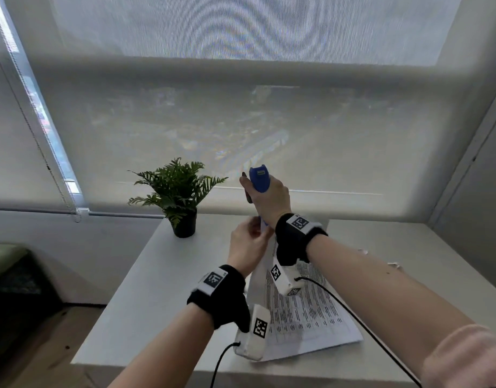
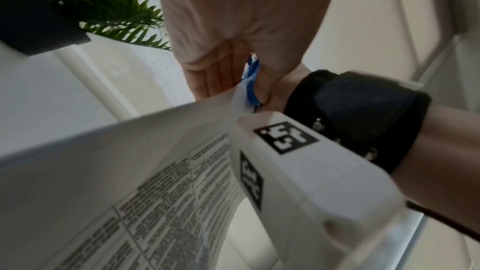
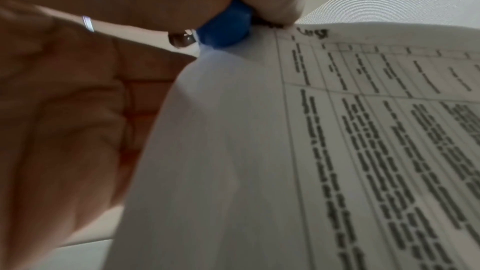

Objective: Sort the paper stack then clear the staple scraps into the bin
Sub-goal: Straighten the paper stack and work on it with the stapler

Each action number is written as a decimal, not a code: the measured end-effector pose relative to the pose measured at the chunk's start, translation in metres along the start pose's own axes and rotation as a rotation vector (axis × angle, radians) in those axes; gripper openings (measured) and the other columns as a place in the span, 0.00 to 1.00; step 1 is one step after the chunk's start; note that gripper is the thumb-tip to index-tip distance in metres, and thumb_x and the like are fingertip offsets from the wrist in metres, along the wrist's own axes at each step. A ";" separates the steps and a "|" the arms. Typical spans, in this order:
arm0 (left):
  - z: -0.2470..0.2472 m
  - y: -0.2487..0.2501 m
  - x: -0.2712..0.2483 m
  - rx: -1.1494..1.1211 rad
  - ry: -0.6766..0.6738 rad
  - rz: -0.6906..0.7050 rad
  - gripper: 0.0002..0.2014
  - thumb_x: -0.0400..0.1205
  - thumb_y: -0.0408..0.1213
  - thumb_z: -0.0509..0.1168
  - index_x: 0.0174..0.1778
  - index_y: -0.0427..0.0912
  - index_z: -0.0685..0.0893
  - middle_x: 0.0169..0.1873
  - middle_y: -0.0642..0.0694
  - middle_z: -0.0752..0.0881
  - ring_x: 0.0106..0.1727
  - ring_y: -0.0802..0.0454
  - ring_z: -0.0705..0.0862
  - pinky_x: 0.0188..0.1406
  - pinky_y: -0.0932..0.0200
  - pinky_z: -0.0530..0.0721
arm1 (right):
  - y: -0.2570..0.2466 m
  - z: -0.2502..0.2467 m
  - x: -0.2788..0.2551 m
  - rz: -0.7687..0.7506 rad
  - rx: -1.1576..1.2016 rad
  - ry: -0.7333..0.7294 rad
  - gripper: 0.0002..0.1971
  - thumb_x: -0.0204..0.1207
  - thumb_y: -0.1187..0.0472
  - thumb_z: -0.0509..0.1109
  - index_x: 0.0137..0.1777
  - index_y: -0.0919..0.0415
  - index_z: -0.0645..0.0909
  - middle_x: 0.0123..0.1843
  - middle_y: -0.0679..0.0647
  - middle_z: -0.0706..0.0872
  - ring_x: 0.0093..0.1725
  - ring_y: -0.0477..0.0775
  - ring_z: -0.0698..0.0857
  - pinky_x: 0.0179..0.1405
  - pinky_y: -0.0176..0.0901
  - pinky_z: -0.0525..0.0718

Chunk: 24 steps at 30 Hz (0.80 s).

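1. Fingers of the right hand are curled tight around a blue stapler-like tool, which stands nearly upright; its lower end meets the top corner of a lifted sheet. Whether it is a stapler or a staple remover, I cannot tell.
2. Just below and to the left of that tool, the left hand pinches the same corner of the sheet between thumb and fingers, so the two hands almost touch.
3. From the fingers the sheet hangs down toward the paper stack, which lies flat on the white table under both wrists, near the front edge.
4. My judgement: the task is at an early or middle point. The papers are not sorted into separate piles yet, and work on the corner is going on.
5. To the right of the fingers, well apart, some small pale bits lie on the table; they could be staple scraps, but they are too small to be sure. No bin is visible, so the clearing step is left.
6. Left of the fingers and near them stands a potted plant; a wide swing to that side could hit it.
7. Behind the fingers is a window blind; to the right the table is bare, with more room to move. The stack's near corner lies close to the front edge.
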<state>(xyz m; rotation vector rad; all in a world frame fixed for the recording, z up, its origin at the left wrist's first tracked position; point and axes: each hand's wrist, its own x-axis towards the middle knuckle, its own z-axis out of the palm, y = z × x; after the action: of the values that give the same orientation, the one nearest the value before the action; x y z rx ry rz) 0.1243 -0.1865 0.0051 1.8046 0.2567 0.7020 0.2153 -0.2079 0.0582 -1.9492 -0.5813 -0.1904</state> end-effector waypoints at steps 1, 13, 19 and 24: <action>0.000 0.001 0.000 0.026 0.023 0.009 0.19 0.74 0.50 0.65 0.46 0.37 0.87 0.44 0.39 0.91 0.41 0.55 0.85 0.43 0.57 0.80 | -0.001 0.000 -0.001 0.001 0.003 -0.004 0.24 0.65 0.34 0.66 0.25 0.52 0.68 0.31 0.55 0.81 0.40 0.64 0.83 0.46 0.49 0.80; -0.008 -0.034 -0.019 0.390 -0.144 -0.333 0.12 0.80 0.34 0.61 0.54 0.35 0.85 0.48 0.36 0.89 0.48 0.40 0.86 0.43 0.56 0.80 | -0.013 -0.007 -0.017 0.062 0.261 -0.030 0.14 0.74 0.44 0.71 0.40 0.54 0.76 0.33 0.55 0.82 0.31 0.53 0.81 0.34 0.36 0.75; 0.004 -0.039 -0.020 0.200 0.011 -0.411 0.14 0.81 0.33 0.58 0.60 0.38 0.81 0.57 0.38 0.87 0.58 0.41 0.86 0.62 0.44 0.84 | 0.010 -0.083 -0.011 0.337 0.926 0.148 0.16 0.81 0.48 0.62 0.34 0.54 0.69 0.11 0.58 0.75 0.12 0.58 0.75 0.22 0.35 0.72; -0.002 -0.032 -0.024 0.069 0.048 -0.435 0.14 0.81 0.33 0.56 0.60 0.37 0.81 0.55 0.40 0.88 0.56 0.41 0.86 0.62 0.42 0.84 | 0.134 -0.160 -0.038 0.576 0.386 0.060 0.16 0.75 0.55 0.71 0.31 0.59 0.72 0.22 0.68 0.75 0.25 0.64 0.73 0.32 0.57 0.73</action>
<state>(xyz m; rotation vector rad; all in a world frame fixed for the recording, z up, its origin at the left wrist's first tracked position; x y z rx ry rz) 0.1098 -0.1858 -0.0324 1.7176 0.6891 0.4299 0.2658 -0.4071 0.0058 -1.6482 0.0046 0.2131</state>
